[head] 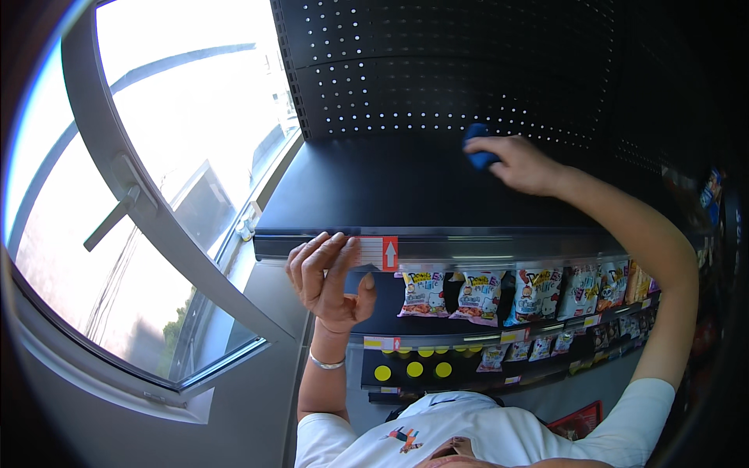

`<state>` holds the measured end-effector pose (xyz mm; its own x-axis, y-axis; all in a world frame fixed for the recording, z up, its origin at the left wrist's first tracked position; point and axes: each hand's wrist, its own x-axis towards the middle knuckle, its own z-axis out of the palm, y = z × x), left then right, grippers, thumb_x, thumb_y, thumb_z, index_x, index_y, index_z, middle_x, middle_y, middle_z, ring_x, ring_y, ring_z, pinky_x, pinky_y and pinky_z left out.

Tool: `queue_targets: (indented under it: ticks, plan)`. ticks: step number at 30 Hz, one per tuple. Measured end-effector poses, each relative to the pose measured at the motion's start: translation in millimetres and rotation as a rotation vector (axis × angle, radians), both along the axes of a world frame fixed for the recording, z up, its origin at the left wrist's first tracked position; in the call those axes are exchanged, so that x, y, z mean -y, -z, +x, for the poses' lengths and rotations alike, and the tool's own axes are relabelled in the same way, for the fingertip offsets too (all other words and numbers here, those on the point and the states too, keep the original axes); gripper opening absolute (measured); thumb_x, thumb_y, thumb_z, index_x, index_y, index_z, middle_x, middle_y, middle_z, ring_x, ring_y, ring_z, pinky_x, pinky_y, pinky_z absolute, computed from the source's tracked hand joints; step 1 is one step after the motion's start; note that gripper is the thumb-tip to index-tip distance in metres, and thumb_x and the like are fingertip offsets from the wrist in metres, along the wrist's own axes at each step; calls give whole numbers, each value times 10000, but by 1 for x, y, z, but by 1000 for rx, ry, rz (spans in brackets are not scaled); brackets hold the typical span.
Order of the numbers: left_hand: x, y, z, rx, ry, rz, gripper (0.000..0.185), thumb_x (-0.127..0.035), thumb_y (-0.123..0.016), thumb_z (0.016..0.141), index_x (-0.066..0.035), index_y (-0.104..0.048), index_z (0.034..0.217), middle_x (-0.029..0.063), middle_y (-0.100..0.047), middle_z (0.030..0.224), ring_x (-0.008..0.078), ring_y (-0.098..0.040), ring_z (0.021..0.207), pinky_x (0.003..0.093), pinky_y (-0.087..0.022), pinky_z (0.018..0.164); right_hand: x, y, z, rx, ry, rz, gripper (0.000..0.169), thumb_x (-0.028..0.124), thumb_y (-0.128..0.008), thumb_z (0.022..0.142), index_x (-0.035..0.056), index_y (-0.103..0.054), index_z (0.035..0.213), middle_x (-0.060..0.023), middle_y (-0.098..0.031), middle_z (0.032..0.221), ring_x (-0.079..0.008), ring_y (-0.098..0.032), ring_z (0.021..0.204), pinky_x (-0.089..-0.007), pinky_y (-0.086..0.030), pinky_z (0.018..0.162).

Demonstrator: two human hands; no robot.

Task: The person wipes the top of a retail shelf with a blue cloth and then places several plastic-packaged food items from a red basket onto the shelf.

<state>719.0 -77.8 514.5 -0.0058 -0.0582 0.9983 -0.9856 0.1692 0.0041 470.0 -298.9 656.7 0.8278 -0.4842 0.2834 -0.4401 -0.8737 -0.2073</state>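
My right hand (518,164) is closed around a blue cloth (481,146), pressed near the back of a black metal shelf (398,181), close to the perforated back panel (433,76). My left hand (330,281) rests at the shelf's front edge, its fingers bent over the clear label strip (497,245) beside a red and white price tag (390,253); whether it grips the edge cannot be told. A metal bangle circles the left wrist. The cloth is slightly blurred.
Snack bags (422,294) hang or stand on the shelf below, with smaller bags (518,351) and yellow-topped containers (414,368) lower down. At the left an open window (93,76) with a handle (111,219) reaches near the shelf. A red basket (579,420) is low at the right.
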Motion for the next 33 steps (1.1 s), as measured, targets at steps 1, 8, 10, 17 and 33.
queue_targets:
  ticks: [1, 8, 10, 17, 33]
  plan:
    - [-2, -1, 1, -2, -3, 5, 348, -388, -596, 925, -102, -745, 1056, 84, -686, 1104, 246, -610, 1099, 386, -466, 960, -10, 3, 29, 38, -149, -13, 412, -42, -505, 871, 20, -598, 1268, -220, -646, 1208, -330, -643, 1142, -420, -491, 1025]
    - [-5, -4, 1, -8, 27, 35, 326, -351, -609, 922, -92, -752, 1058, 76, -684, 1093, 241, -606, 1097, 390, -464, 940, -79, -1, 187, -7, -605, 65, 447, -76, -486, 887, -29, -561, 1326, -204, -556, 1394, -338, -547, 1284, -389, -396, 1145]
    - [-4, -3, -1, -12, 41, 34, 323, -344, -605, 925, -93, -750, 1065, 79, -684, 1105, 245, -605, 1102, 395, -463, 945, -73, -2, 212, -43, -589, 46, 430, -58, -480, 917, -21, -560, 1338, -184, -572, 1384, -318, -570, 1260, -364, -401, 1139]
    - [-5, -4, -1, 3, 49, 62, 311, -322, -604, 922, -96, -745, 1083, 81, -683, 1123, 246, -604, 1113, 398, -460, 958, 5, 4, 205, -98, -322, -93, 459, 79, -536, 929, 40, -546, 1387, -221, -592, 1342, -342, -569, 1251, -416, -419, 1089]
    - [-4, 3, 3, 60, -9, 23, 379, -334, -508, 1009, -35, -687, 1158, 145, -650, 1195, 328, -595, 1152, 477, -452, 992, 80, 5, -142, -120, 350, 11, 439, 139, -501, 996, 129, -494, 1435, -192, -558, 1330, -301, -585, 1197, -438, -474, 1026]
